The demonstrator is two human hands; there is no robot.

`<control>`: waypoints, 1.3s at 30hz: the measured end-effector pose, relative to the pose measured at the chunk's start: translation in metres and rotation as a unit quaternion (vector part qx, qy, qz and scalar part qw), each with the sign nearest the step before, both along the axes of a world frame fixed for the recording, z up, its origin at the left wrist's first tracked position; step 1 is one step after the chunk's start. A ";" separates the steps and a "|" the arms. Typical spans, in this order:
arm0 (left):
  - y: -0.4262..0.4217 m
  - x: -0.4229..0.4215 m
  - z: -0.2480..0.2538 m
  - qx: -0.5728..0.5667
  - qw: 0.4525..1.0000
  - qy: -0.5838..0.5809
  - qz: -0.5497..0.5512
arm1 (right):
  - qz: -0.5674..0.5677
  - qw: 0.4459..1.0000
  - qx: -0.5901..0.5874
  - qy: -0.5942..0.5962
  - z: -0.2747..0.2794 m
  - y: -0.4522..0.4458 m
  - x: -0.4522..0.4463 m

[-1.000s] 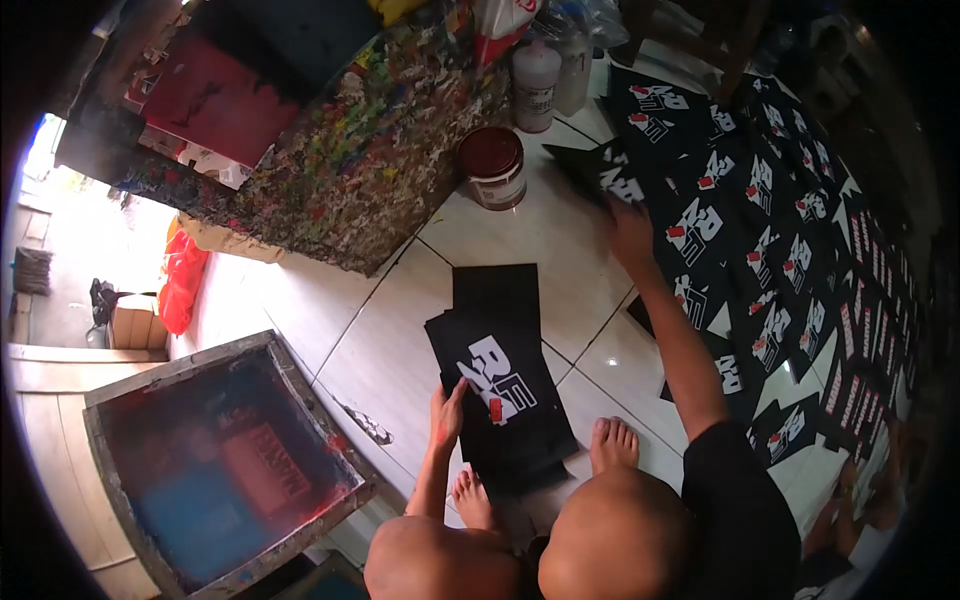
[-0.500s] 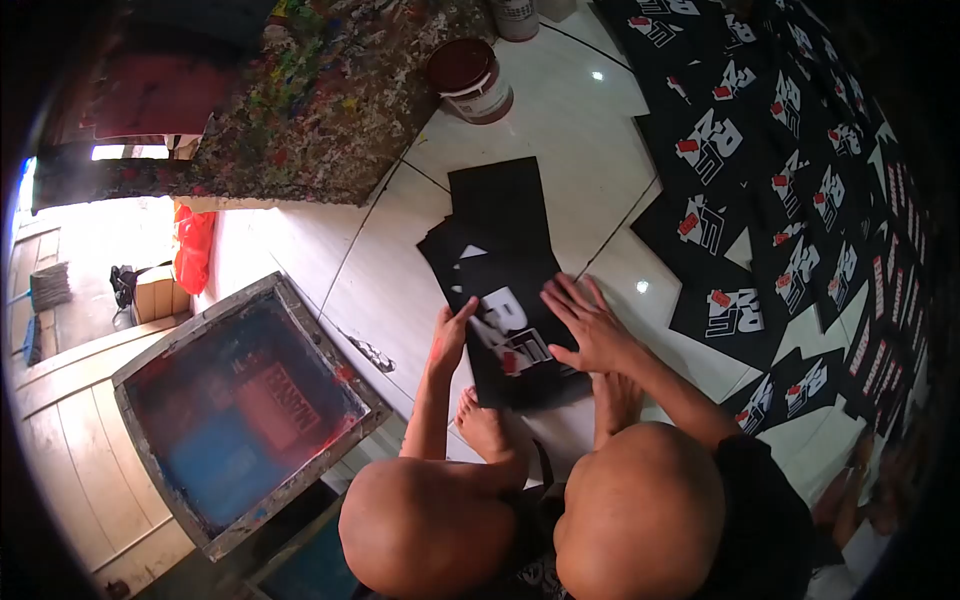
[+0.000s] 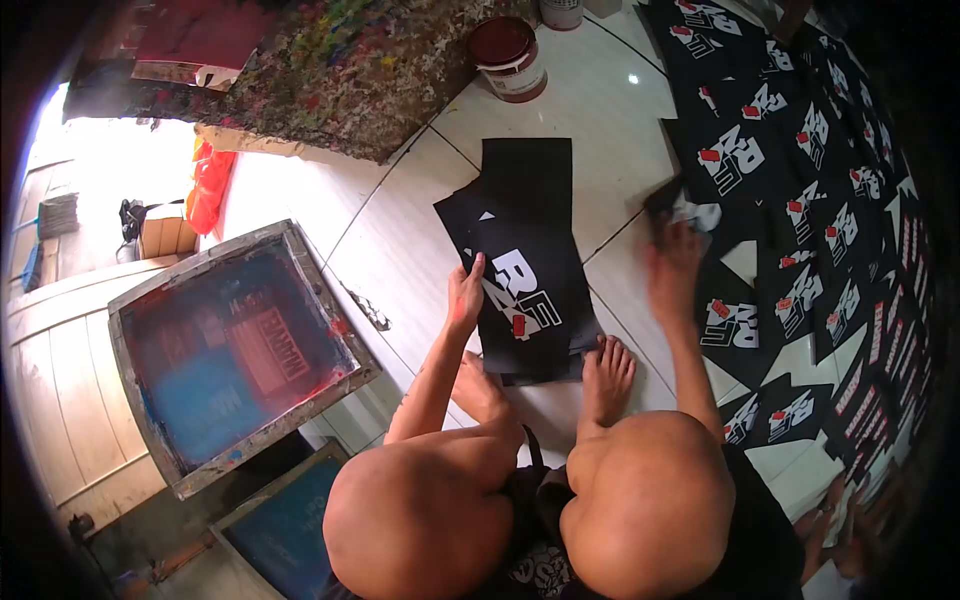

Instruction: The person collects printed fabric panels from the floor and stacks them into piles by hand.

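Several black pieces make up the stack point(image 3: 530, 268) on the floor by the bare feet point(image 3: 608, 378), its left edge pinched in my left hand point(image 3: 464, 294). Right of it a strip of white tile point(image 3: 612, 190) gives me a lane to my blurred right hand point(image 3: 676, 268), at a dark printed piece point(image 3: 697, 214); I cannot tell whether it has closed. Beyond lie many loose printed pieces point(image 3: 735, 160), overlapping, so I judge only a part stacked, and tile reaches to the lidded bucket point(image 3: 508, 60).
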State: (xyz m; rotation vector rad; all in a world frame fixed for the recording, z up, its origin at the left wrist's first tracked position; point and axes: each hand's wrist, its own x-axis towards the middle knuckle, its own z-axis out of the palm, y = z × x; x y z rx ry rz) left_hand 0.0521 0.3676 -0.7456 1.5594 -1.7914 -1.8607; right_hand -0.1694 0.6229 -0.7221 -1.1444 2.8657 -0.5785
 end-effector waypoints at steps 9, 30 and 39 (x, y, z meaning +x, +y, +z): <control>0.009 -0.036 0.036 0.094 0.991 0.063 -0.066 | 0.296 0.905 -0.148 -0.266 0.012 -0.025 0.100; -0.009 -0.080 0.025 0.257 0.950 0.136 -0.116 | 0.241 0.948 -0.038 -0.204 0.048 -0.003 0.016; -0.013 -0.076 0.023 0.143 0.948 0.119 -0.257 | -0.218 0.973 0.066 -0.024 -0.013 0.090 0.076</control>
